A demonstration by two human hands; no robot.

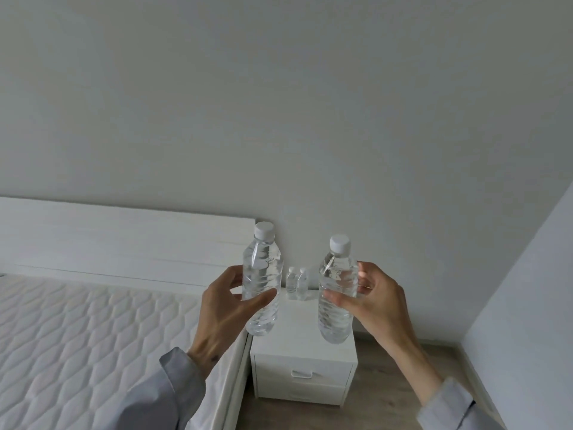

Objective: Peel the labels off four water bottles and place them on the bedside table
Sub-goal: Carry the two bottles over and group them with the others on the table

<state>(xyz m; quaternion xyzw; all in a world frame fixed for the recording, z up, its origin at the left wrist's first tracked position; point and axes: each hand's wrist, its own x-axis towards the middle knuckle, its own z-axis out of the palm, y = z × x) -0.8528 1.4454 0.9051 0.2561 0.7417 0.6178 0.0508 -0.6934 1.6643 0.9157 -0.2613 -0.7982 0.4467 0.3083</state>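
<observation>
We hold two clear plastic bottles upright in the air, one in each hand, above the white bedside table [302, 346]. Our left hand [221, 308] grips the left bottle [263, 271] around its middle, its fingers [259, 298] curled round the ribbed body. Our right hand [376, 301] grips the right bottle [338, 274] the same way, fingers [339, 301] clamped on its waist. Both bottles have bare, see-through walls and white caps, and clear water fills them up towards the neck. The far bottles [291, 282], a pair, stand upright at the back of the surface near the wall [279, 103], just beside each other. They too are white-capped and clear, and seem to hold water. The bedside table stands just beside the quilted mattress [93, 336], a drawer handle [302, 373] on its front.
</observation>
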